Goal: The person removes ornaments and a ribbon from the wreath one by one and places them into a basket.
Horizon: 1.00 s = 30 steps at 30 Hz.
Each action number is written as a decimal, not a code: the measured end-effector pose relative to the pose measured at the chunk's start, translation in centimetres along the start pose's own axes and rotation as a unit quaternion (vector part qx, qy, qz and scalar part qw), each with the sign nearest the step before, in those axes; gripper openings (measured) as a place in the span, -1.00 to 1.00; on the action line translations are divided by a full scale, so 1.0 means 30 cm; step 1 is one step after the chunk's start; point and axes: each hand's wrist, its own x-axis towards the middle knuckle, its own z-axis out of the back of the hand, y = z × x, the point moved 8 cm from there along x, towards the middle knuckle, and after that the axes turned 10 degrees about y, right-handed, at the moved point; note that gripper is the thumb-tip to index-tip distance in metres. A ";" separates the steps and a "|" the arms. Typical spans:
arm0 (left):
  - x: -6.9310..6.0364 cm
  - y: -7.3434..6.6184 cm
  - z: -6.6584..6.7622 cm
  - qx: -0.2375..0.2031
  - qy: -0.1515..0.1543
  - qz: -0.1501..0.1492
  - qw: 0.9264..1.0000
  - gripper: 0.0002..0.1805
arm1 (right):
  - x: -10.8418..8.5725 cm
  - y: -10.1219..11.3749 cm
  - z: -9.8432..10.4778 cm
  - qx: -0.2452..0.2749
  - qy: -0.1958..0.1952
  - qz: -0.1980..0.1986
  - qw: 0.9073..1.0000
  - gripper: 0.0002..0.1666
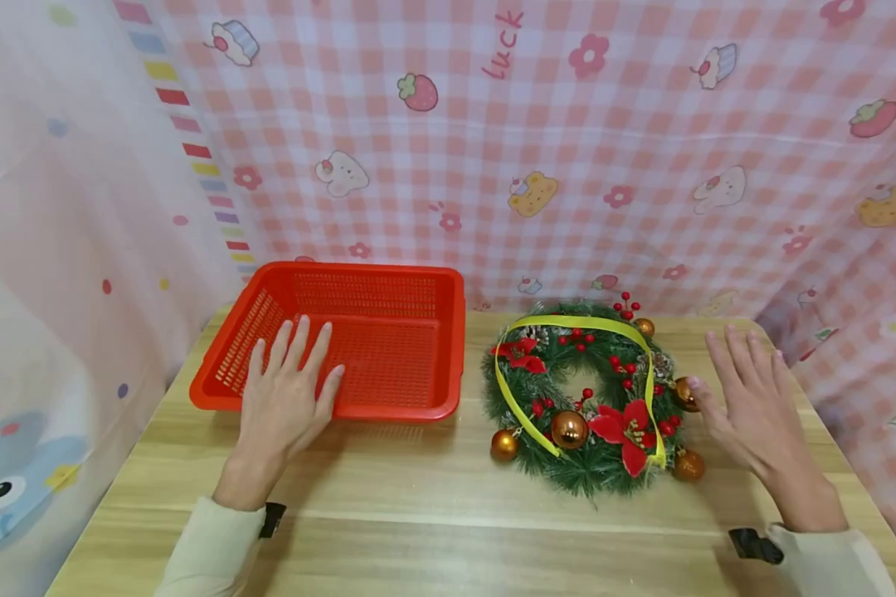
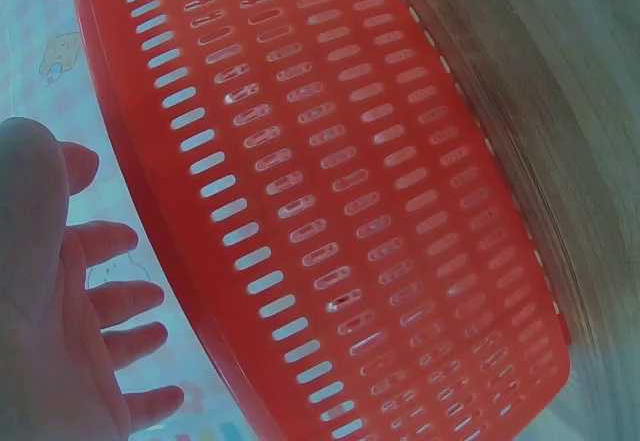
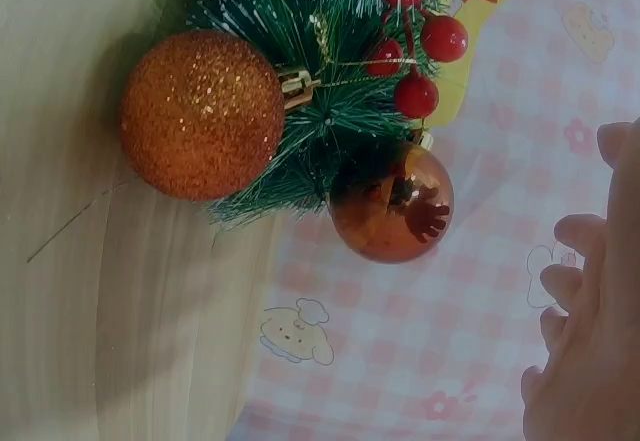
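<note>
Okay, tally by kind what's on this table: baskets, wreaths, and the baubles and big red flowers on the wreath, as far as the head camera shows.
Basket: 1
Wreath: 1
Baubles: 5 visible
Big red flowers: 2
Total: 9

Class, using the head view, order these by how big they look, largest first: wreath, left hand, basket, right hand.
1. Basket
2. Wreath
3. Left hand and right hand: too alike in size to rank against each other
</note>
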 end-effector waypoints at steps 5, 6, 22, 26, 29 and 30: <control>0.001 -0.010 -0.001 -0.003 -0.006 -0.005 1.000 -0.34 | 0.005 0.020 -0.004 0.004 0.002 0.011 1.000 -0.24; 0.001 -0.012 -0.002 -0.004 -0.007 -0.005 1.000 -0.34 | 0.006 0.025 -0.005 0.006 0.002 0.015 1.000 -0.24; 0.026 -0.094 0.003 -0.039 -0.015 -0.022 0.999 -0.34 | 0.022 0.200 -0.062 0.083 0.045 0.128 0.987 -0.19; 0.020 -0.115 -0.007 -0.045 -0.005 -0.026 0.999 -0.34 | 0.006 0.244 -0.103 0.082 0.075 0.142 0.984 -0.11; 0.015 -0.134 -0.015 -0.049 0.007 -0.028 0.998 -0.34 | -0.004 0.267 -0.140 0.070 0.089 0.148 0.982 -0.05; 0.015 -0.140 -0.019 -0.050 0.012 -0.028 0.998 -0.34 | -0.006 0.273 -0.152 0.066 0.093 0.151 0.982 -0.03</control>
